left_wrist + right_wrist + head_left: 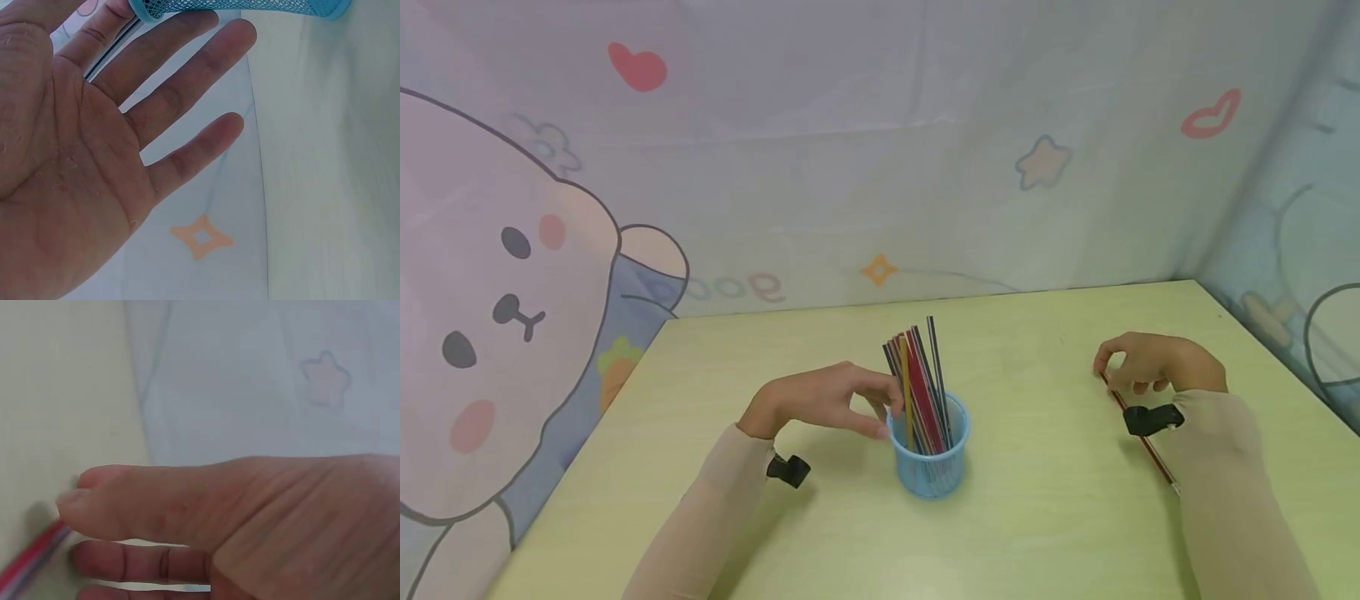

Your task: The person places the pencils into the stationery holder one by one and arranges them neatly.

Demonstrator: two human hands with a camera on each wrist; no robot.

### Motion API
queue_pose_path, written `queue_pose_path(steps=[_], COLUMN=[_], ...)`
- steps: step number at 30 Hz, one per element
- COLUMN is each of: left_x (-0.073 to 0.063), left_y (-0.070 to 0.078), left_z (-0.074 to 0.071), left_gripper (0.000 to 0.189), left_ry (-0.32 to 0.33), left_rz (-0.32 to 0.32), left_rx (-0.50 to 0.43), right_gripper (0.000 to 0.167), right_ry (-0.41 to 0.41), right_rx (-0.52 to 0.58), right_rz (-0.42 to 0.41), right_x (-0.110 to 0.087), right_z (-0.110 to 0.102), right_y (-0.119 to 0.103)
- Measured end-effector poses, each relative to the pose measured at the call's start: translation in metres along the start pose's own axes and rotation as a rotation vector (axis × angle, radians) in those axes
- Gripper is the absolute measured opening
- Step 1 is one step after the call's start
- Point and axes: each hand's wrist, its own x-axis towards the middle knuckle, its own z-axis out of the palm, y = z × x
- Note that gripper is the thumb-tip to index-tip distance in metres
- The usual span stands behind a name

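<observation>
A light-blue mesh pencil cup stands upright on the table, holding several thin pencils, dark striped, red and yellow. My left hand is at the cup's left side, its index fingertip at the rim and its thumb near the outer wall. In the left wrist view, the other fingers stretch out fairly straight beside the mesh. Far to the right, my right hand pinches the upper end of a red striped pencil between thumb and index finger. This pencil slants toward the right forearm, its pale end lowest.
The pale yellow-green table reaches back to a printed cloth with a bear, hearts and stars. Another cloth hangs along the right edge. Each wrist wears a small black camera.
</observation>
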Motion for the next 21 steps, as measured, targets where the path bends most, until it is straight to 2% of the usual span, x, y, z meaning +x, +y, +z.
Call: queue_pose_path(steps=[4,10,17,19,21], left_x=[0.000,-0.002,-0.004,-0.003,-0.002], left_y=[0.000,0.000,0.001,0.001,0.001], left_z=[0.000,-0.001,0.000,0.000,0.000], left_gripper=[0.016,0.017,0.019,0.017,0.017], left_ry=[-0.001,0.004,0.006,0.004,0.003], left_rz=[-0.011,-0.017,-0.022,-0.013,-0.001], left_rx=[-0.001,-0.006,-0.009,-0.007,-0.002], right_gripper=[0.020,0.016,0.012,0.011,0.010], right_ry=[0.000,0.062,-0.006,0.024,0.091], right_rx=[-0.004,-0.101,-0.035,-0.054,-0.093], right_rz=[-0.004,-0.045,-0.266,-0.313,-0.350], right_x=[0.009,0.024,0.038,0.035,0.028], right_z=[0.010,0.022,0.031,0.030,0.026], right_y=[-0.004,-0.023,-0.039,-0.045,-0.053])
